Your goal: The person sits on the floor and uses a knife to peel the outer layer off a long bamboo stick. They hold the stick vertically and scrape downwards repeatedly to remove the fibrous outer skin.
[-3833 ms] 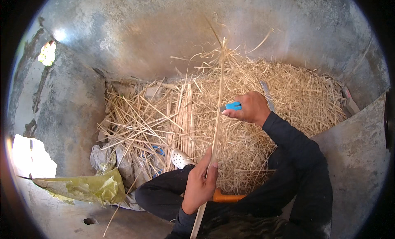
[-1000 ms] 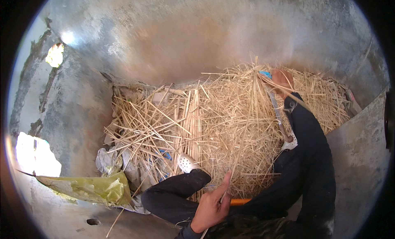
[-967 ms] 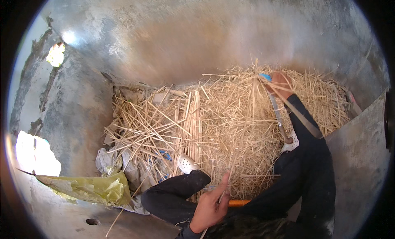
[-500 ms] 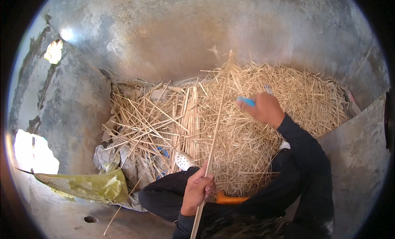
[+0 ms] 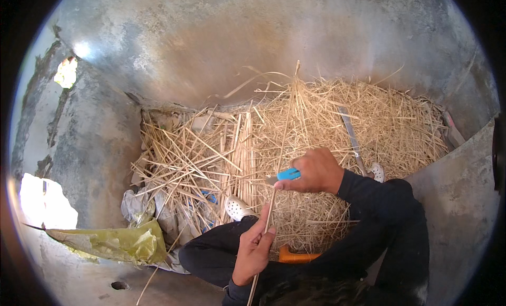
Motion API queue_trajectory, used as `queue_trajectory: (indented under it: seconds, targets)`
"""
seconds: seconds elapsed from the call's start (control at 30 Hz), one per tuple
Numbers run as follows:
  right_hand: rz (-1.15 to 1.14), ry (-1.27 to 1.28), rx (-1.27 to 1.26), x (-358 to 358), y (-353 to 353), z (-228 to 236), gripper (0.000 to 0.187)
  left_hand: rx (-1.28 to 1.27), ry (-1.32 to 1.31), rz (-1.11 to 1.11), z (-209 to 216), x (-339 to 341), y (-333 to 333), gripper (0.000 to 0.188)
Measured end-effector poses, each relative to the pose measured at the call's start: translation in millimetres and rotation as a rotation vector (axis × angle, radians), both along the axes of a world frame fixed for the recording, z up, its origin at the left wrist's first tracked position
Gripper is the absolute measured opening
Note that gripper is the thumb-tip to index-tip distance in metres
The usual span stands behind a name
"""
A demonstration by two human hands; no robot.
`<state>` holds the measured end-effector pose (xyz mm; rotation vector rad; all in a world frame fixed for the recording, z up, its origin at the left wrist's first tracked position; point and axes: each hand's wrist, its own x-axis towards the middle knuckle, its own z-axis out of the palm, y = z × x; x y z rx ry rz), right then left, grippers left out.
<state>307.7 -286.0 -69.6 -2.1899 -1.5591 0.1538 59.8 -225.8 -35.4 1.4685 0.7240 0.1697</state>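
Note:
My left hand (image 5: 254,253) is closed round the lower part of a long, thin split-wood strip (image 5: 282,142), which slants up and away in front of me. Thin shavings fan out from its far end. In my right hand (image 5: 318,170) is a blue utility knife (image 5: 289,174), gripped by its body with the thumb under it. Its blade points left and lies at the strip, a little above my left fingers. Below both hands spreads a deep heap of pale shavings (image 5: 390,124).
Left of the heap lie straight split sticks (image 5: 243,148) and a tangle of loose sticks (image 5: 179,158). A long-bladed knife (image 5: 349,128) rests on the shavings. An orange handle (image 5: 296,255) shows by my legs, a yellow plastic sheet (image 5: 113,240) at left. Concrete walls (image 5: 237,48) enclose the space.
My right hand has come down and left with the utility knife, back to the strip near my left hand. More curled shavings stand at the far end. The long-bladed knife is now uncovered.

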Motion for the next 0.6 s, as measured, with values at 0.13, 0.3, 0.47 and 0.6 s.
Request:
queue_trajectory:
  seconds: [0.13, 0.3, 0.47, 0.6]
  targets:
    - [-0.180, 0.010, 0.092, 38, 4, -11, 0.082, -0.026, -0.031, -0.020, 9, 1, -2, 0.052]
    - [-0.056, -0.025, 0.136, 16, 3, -8, 0.086, -0.065, 0.063, 0.009, 10, -4, 1, 0.051]
    - [-0.340, -0.087, 0.142, 88, 7, -7, 0.084, -0.063, -0.007, -0.054, 11, -7, -11, 0.051]
    - [-0.396, -0.124, 0.115, 119, 12, -13, 0.081, -0.054, -0.052, -0.089, 9, -5, -21, 0.053]
